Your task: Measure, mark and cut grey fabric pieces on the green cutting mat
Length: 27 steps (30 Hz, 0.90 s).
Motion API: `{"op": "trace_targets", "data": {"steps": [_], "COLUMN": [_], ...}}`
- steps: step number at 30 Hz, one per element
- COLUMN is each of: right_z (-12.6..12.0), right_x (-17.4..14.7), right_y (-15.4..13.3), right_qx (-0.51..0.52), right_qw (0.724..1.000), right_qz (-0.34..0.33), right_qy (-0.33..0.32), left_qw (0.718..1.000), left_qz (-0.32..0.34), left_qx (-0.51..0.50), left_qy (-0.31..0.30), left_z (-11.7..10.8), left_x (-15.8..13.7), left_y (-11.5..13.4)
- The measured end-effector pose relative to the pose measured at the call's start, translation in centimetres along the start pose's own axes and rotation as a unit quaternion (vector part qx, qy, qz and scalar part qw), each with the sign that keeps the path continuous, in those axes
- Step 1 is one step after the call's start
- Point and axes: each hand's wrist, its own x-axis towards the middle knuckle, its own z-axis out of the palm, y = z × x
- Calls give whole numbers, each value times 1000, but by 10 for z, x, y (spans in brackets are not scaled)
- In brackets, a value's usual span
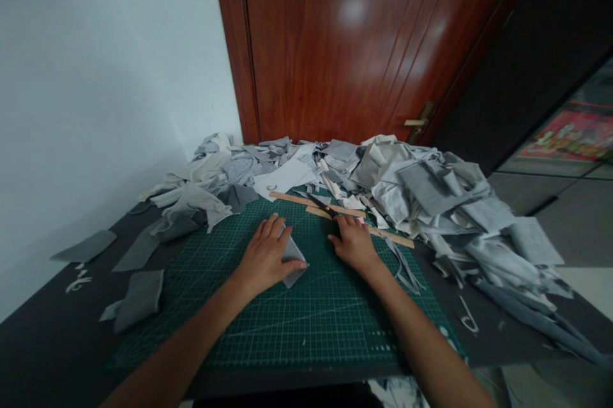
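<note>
My left hand [271, 249] lies on a small folded piece of grey fabric [295, 253] on the green cutting mat [287, 331]. Its fingers are stretched out along one side, with the thumb apart across the lower corner. My right hand [355, 241] is at the black-handled scissors [322, 205], fingers curled over the handles, which they mostly hide. The blades point up and left across two wooden rulers [290, 198]. Beneath the right hand, the lower ruler [395, 239] reappears on the far side. Thin grey strips [405, 267] lie to its right.
Heaped grey and white fabric [431, 188] covers the right and back of the dark table [43, 344]. More cloth pieces [138, 299] lie at the left. A white loop [469, 317] rests near the right edge. Behind stand a wooden door [330, 50] and a pale wall [119, 63].
</note>
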Motion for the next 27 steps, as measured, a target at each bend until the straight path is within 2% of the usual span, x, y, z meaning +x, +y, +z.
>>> {"op": "trace_targets", "data": {"steps": [6,8,10,12,14,17,20,24,27], "right_z": [-2,3,8,13,15,14,9,4,2], "right_x": [0,1,2,5,10,18,23,29,32], "right_y": [-12,-15,-14,-7,4,25,47,74,95], "right_qx": [-58,-40,83,243,349,418,484,517,495], "right_qw": [996,997,992,958,915,877,840,813,816], "right_qz": [62,68,97,138,174,206,213,196,180], "right_qy": [-31,-27,14,66,101,114,122,182,240], "left_qw": [986,989,995,997,997,998,999,983,978], "left_qz": [93,87,59,32,10,3,46,146,162], "left_qx": [-46,-22,18,53,77,67,-6,-94,-103], "left_qy": [-129,-120,-84,-47,-26,-6,-3,-56,-75], "left_z": [-18,-19,-15,-8,-2,3,4,4,5], "left_x": [5,5,5,4,4,2,1,0,0], "left_y": [-21,-19,-10,3,14,21,17,9,9]}}
